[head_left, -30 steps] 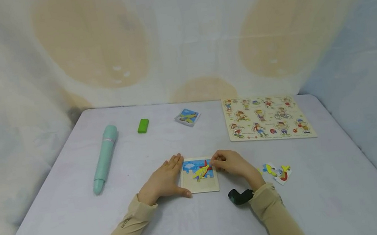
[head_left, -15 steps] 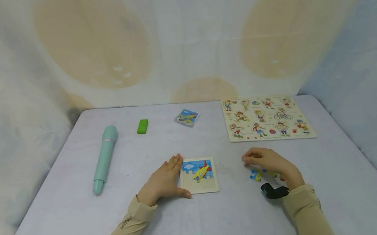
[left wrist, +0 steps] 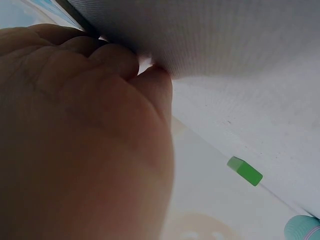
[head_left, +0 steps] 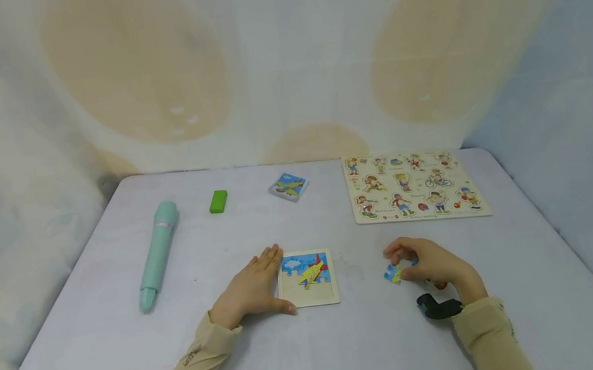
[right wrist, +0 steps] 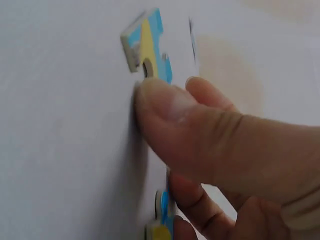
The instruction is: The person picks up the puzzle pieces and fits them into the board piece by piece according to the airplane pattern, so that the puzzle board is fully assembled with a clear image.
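My left hand (head_left: 255, 290) lies with fingers stretched along the left side of a small wooden jigsaw tray (head_left: 313, 297), its thumb at the near left corner. Blue sky pieces and a yellow-red airplane picture fill the tray's upper part; bare wood shows below. To the right, my right hand (head_left: 436, 261) is low over the table, thumb and index finger apart. Its thumb tip is right at the edge of a blue-and-yellow jigsaw piece (right wrist: 145, 42), which shows beyond the thumb in the right wrist view. More pieces (right wrist: 162, 207) lie under this hand, mostly hidden.
A wooden board of children figures (head_left: 414, 186) lies at the back right. Toward the back are a square airplane picture (head_left: 289, 186) and a green block (head_left: 218, 201); a mint-green microphone-shaped thing (head_left: 158, 253) is at left. A black wrist device (head_left: 438, 306) sits at the right cuff.
My right hand has left the tray's right edge and moved right to the loose pieces, where its thumb has lowered to one. The left hand stays at the tray. The view shifted slightly.
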`<state>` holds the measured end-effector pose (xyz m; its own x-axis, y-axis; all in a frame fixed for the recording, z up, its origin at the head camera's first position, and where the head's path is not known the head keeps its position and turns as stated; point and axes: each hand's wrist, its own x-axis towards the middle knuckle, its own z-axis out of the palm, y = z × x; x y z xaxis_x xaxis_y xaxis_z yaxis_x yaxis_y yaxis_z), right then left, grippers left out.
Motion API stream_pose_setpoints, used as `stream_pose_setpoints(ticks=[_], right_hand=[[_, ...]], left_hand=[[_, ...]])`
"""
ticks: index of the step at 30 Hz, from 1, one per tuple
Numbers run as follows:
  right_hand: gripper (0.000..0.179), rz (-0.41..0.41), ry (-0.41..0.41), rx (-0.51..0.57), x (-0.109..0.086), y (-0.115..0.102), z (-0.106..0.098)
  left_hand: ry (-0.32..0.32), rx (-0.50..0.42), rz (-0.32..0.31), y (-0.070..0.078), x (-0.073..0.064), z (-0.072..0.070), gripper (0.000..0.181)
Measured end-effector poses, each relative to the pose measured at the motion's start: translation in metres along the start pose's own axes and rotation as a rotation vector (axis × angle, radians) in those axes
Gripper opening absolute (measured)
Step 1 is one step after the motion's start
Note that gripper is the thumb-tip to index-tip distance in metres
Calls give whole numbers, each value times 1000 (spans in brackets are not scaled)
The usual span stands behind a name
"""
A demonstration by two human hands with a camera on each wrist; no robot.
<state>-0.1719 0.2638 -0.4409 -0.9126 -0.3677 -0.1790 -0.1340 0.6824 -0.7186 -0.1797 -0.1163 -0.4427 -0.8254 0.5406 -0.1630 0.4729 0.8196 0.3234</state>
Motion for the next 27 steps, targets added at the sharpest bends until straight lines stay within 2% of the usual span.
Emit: stream_pose_setpoints(ticks=[6, 12, 16, 23, 27], right_hand=[[30, 43, 33, -55, 18, -15, 7], [22, 102, 99, 11, 47, -33, 25], [24, 116, 187, 27, 61, -44, 40], [19, 142, 308, 30, 66, -50, 51], [16, 154, 362, 97, 68, -53, 56]], left_hand=[[5, 9, 8, 0, 2, -1, 121], [-10, 9, -4, 0, 2, 0, 121], [-5, 2, -4, -1, 1, 1, 121], [-3, 2, -12, -1, 1, 0, 121], [-5, -7, -12, 0, 0, 0, 121]])
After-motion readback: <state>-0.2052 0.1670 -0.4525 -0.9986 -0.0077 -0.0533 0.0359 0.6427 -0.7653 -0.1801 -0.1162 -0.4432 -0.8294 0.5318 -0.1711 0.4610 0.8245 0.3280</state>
